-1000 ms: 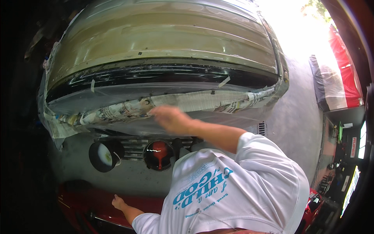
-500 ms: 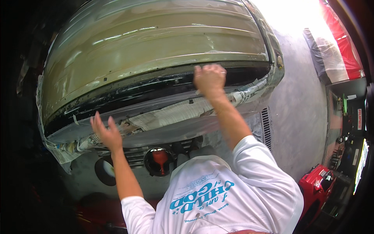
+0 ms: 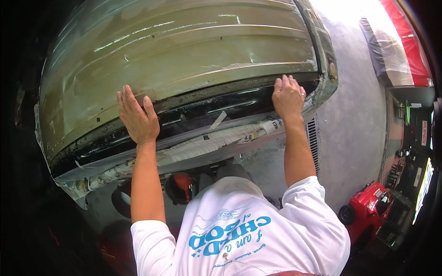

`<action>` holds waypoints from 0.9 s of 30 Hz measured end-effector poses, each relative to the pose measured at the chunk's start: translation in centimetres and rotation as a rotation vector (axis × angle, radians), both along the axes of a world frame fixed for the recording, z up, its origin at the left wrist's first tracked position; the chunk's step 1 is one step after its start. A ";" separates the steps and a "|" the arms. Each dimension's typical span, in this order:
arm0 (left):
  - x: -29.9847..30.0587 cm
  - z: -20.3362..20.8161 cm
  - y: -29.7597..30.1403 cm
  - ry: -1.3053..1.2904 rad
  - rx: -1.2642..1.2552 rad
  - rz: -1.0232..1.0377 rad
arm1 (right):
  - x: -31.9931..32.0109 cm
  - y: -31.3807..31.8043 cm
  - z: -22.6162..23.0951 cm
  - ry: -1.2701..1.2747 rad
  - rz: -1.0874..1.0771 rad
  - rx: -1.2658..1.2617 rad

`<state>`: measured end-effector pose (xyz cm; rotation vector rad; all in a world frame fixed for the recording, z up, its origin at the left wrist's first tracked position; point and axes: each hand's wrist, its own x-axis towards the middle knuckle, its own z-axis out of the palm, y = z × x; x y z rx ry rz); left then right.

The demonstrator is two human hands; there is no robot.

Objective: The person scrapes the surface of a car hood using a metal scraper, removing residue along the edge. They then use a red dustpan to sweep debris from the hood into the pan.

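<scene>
A ribbed olive-tan vehicle roof (image 3: 198,50) spreads out in front of me, with a glossy black strip (image 3: 221,103) along its near edge. My left hand (image 3: 139,118) is at the left part of this edge, fingers stretched over the tan panel and thumb apart; whether it touches is unclear. Farther right, my right hand (image 3: 289,99) is at the strip's right end, its fingers bent forward and holding nothing visible. Between the hands, a pale piece of tape (image 3: 218,119) lies across the strip. Crumpled masking newspaper (image 3: 202,143) runs below the strip.
A floor grate (image 3: 313,140) lies right of the vehicle on the grey floor (image 3: 352,124). Below the newspaper stands a round dark container with something red inside (image 3: 185,184). A red car (image 3: 368,207) is at the lower right, and a red and white cover (image 3: 405,46) at the upper right.
My right hand has slid right along the black strip, uncovering the tape piece. My left hand has moved up from beside the newspaper to the roof edge.
</scene>
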<state>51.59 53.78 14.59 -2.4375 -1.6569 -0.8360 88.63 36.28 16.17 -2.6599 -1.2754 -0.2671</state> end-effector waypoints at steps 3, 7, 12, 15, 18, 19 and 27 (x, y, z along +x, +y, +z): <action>0.0 0.1 -0.1 0.005 -0.040 0.001 | -1.8 1.8 -0.6 -0.003 -0.013 -0.273; 0.1 0.2 0.1 0.039 -0.053 0.006 | -10.8 4.4 -0.6 0.012 0.157 -0.203; 0.0 0.2 0.1 0.044 -0.044 -0.012 | -13.3 4.4 1.4 0.312 0.445 -0.005; 0.0 0.1 0.2 0.067 -0.043 -0.005 | -7.3 2.2 1.9 0.450 0.507 0.293; -0.1 -0.1 0.2 0.063 -0.044 -0.005 | 2.0 0.0 1.4 0.271 0.059 0.118; -0.1 -0.1 0.2 0.057 -0.044 -0.011 | 4.3 -0.4 1.2 0.089 -0.089 -0.101; -0.2 -0.1 0.3 0.059 -0.059 -0.028 | -0.8 1.9 1.5 0.154 0.129 -0.392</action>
